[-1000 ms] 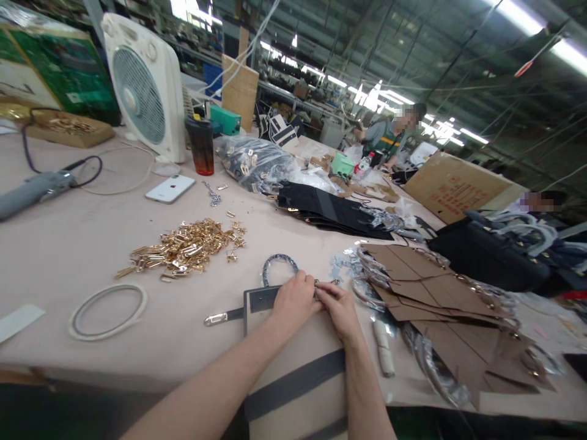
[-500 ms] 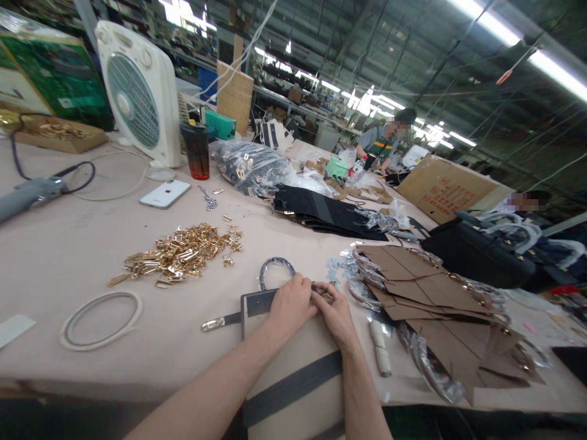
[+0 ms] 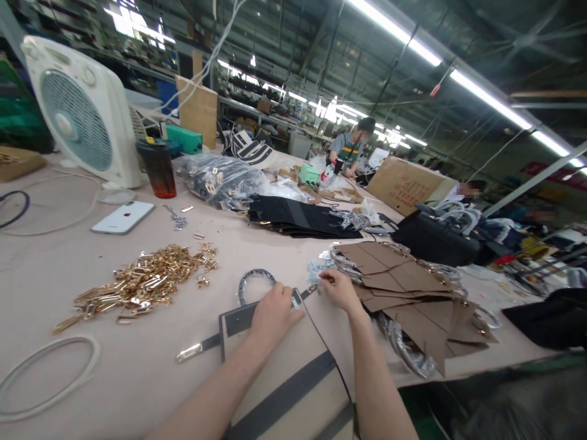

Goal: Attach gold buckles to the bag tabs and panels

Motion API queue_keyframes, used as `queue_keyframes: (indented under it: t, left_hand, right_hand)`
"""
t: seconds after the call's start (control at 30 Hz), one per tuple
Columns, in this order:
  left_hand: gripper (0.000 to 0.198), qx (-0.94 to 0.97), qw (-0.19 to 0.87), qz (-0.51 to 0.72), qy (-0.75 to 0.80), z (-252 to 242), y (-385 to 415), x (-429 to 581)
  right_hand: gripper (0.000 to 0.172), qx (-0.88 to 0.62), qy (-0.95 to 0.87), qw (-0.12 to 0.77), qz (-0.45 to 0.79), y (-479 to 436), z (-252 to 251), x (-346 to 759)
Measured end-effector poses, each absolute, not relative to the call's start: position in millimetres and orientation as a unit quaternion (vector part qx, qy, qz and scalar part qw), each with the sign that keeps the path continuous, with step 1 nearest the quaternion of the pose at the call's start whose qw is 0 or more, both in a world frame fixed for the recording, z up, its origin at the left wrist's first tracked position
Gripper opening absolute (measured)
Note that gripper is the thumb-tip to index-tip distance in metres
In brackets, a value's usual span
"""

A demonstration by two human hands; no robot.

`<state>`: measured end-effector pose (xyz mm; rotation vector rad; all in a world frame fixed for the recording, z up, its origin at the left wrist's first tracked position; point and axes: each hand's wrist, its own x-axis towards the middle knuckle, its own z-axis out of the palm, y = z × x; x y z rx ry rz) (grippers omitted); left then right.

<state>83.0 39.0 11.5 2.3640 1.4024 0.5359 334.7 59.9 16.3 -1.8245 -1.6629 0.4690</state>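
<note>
Beige bag panel [image 3: 298, 360] with dark grey bands [image 3: 284, 396].

Near centre: matt beige cloth panel [image 3: 302, 360]. Left: glossy gold metal fittings [image 3: 137, 284]. Right: matt brown card patterns [image 3: 403, 281]. Far: shiny clear plastic bag [image 3: 220, 180].

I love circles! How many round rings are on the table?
2. A whitish ring lies at the lower left of the view. A dark ring lies just past the person's left hand. More could be hidden inside the plastic bag.
</note>
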Motion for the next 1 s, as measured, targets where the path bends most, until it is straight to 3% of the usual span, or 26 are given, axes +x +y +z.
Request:
queue_keyframes:
  t: [0.27, 0.5, 0.63, 0.77, 0.87, 1.0]
  left_hand:
    - [0.041, 0.830, 0.174, 0.185, 0.497, 13, 38, 82]
    - [0.045, 0.841, 0.206, 0.180, 0.466, 17, 38, 72]
    - [0.049, 0.856, 0.224, 0.163, 0.437, 25, 36, 62]
    - [0.049, 0.879, 0.164, 0.190, 0.405, 35, 26, 38]
    - [0.046, 0.864, 0.141, 0.232, 0.424, 34, 15, 6]
    - [0.043, 0.808, 0.197, 0.293, 0.472, 18, -2, -38]
  right_hand:
    - [0.012, -0.699, -0.670, 0.153, 0.200, 87, 15, 340]
    - [0.011, -0.731, -0.652, 0.127, 0.156, 85, 4, 335]
    - [0.012, -0.740, -0.639, 0.150, 0.150, 77, -3, 334]
    - [0.020, -0.732, -0.629, 0.202, 0.168, 70, -11, 333]
    - [0.026, -0.727, -0.609, 0.265, 0.175, 63, -15, 334]
    - [0.044, -0.737, -0.543, 0.374, 0.149, 54, -15, 336]
